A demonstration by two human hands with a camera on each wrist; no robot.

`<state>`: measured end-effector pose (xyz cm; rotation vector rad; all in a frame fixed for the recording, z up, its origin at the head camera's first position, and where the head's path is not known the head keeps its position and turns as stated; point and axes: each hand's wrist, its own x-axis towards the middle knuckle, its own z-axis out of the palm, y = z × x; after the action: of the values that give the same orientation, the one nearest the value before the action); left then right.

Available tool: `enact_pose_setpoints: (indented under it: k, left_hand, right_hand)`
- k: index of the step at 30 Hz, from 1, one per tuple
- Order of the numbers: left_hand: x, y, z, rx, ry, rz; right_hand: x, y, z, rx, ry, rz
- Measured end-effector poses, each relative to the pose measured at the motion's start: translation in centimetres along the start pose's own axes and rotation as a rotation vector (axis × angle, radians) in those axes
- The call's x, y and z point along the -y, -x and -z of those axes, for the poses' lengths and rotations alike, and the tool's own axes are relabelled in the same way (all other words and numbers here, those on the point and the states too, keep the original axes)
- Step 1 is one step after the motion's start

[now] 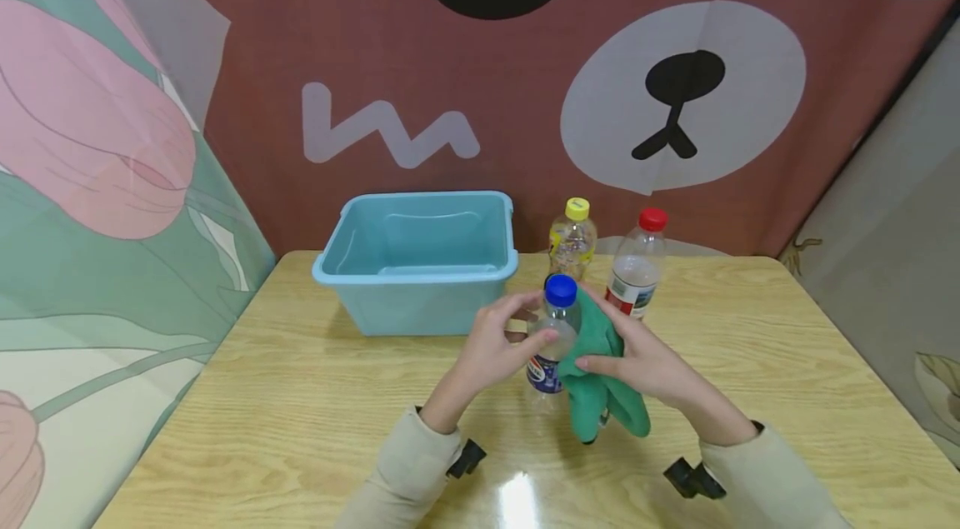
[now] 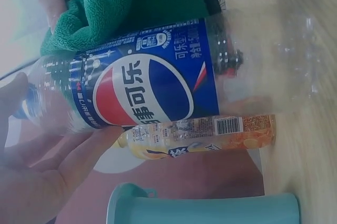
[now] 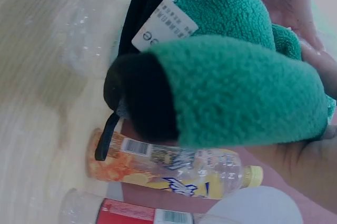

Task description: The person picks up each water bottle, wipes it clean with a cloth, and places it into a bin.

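A clear plastic Pepsi bottle [image 1: 545,373] with a blue cap stands upright, its base at or just above the table. My left hand [image 1: 495,346] grips it around the upper part, thumb in front. In my right hand [image 1: 652,358] is a green terry towel [image 1: 596,346] with black edging, bunched between thumb and fingers and pressed against the bottle's right side. The right wrist view shows a white tag [image 3: 164,25] on the towel [image 3: 242,92]. In the left wrist view the bottle's blue label [image 2: 142,79] faces the camera.
A light blue plastic tub [image 1: 420,308] stands at the back left. Behind the hands are a yellow-capped bottle [image 1: 572,242] with an orange label and a red-capped bottle [image 1: 633,275]. All stand on a wood-grain table [image 1: 300,429] before a printed curtain [image 1: 510,96].
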<state>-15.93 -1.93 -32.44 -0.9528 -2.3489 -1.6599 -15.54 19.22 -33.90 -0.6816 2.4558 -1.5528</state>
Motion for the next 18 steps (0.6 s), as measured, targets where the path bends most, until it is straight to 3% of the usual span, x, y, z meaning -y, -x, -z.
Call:
enact_pose_setpoints:
  k: [11, 18]
  left_hand:
    - [-0.2, 0.1, 0.0, -0.014, -0.026, -0.009]
    - [0.3, 0.1, 0.0, 0.002, 0.015, -0.014]
  right_hand:
    - [-1.9, 0.0, -0.2, 0.040, -0.100, -0.080]
    - [-3.6, 0.0, -1.0, 0.074, -0.123, -0.122]
